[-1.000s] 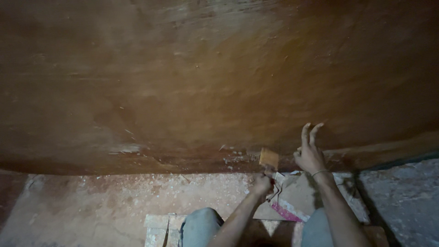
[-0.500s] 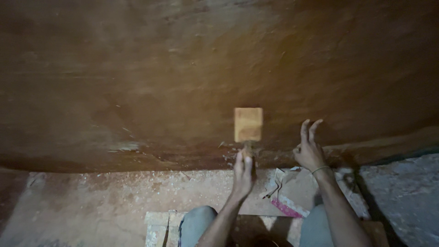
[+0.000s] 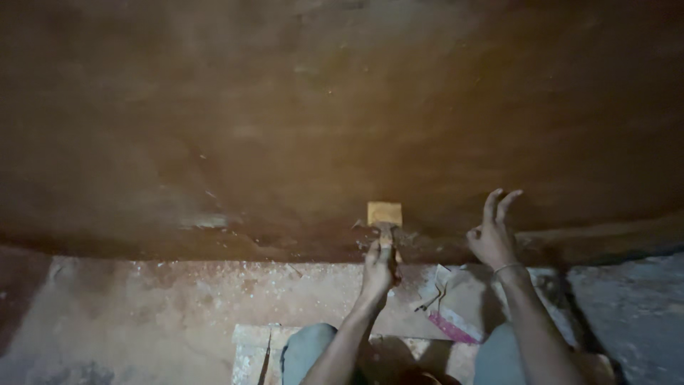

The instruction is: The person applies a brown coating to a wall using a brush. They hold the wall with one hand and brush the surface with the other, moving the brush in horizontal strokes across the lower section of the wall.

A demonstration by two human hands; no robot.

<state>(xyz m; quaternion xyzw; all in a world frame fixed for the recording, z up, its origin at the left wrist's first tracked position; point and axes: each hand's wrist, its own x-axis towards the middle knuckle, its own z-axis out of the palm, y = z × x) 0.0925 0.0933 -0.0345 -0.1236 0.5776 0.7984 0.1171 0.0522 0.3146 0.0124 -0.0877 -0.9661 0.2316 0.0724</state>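
Our left hand [image 3: 377, 267] has its grip clamped on the handle of a putty knife [image 3: 385, 217], whose square blade lies flat against the brown wall [image 3: 299, 121] just above the floor [image 3: 142, 306]. Our right hand [image 3: 493, 235] rests on the wall nearby, fingers spread apart, holding nothing. A crumpled pink-edged bag [image 3: 456, 306] lies on the floor between our knees.

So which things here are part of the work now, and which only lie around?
In use: left hand holding the scraper against the brown wall; right hand resting on the wall.
Lying around: paper bag with pink edge, on the dusty floor.
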